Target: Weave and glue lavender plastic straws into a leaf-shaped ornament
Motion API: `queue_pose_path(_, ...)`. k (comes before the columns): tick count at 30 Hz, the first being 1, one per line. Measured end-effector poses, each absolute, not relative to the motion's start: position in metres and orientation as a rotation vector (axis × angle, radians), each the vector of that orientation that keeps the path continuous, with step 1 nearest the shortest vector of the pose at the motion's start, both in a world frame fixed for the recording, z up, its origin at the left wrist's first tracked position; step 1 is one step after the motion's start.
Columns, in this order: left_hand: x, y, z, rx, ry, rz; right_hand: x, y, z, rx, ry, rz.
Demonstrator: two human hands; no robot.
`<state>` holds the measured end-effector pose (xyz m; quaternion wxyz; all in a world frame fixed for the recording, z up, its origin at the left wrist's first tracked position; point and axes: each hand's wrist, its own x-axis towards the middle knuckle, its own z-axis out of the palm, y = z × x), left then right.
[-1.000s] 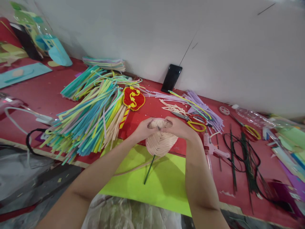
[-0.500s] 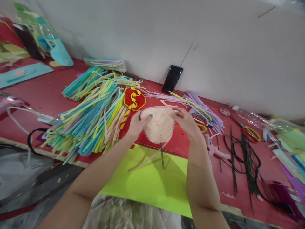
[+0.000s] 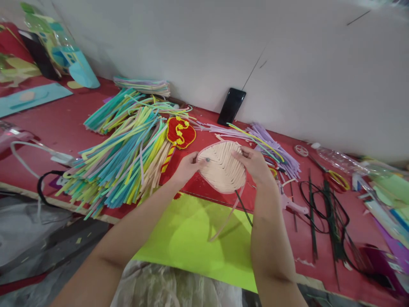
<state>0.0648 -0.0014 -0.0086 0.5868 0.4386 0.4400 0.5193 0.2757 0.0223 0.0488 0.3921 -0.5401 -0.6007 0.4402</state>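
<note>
Between both hands I hold a pale pink leaf-shaped piece [image 3: 222, 168] woven from foam strips, its flat face turned up toward me. My left hand [image 3: 187, 167] pinches its left edge. My right hand [image 3: 255, 164] grips its right edge with curled fingers. A dark green wire stem [image 3: 243, 207] and a loose pink strip [image 3: 227, 220] hang from its lower end over a lime-green sheet [image 3: 198, 238]. The piece hovers above the red table [image 3: 57, 123].
A big heap of coloured foam strips [image 3: 124, 149] lies left, with a red and yellow ornament [image 3: 180, 131] on it. Lilac strips [image 3: 271, 143], scissors [image 3: 271, 164], a glue gun [image 3: 289, 200], green wires [image 3: 326, 209], a phone [image 3: 231, 105] against the wall and a plastic bottle [image 3: 338, 157] lie right.
The woven piece was bent edge-on between my hands, then turned flat and face up. It has shifted slightly right, and the stem swung from lower left to lower right.
</note>
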Motion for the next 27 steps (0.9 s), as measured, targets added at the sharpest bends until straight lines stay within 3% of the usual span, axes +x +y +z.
queue_pose_path(27, 0.058, 0.002, -0.009, 1.112, 1.019, 1.056, 0.285, 0.015, 0.061, -1.399, -1.683, 1.223)
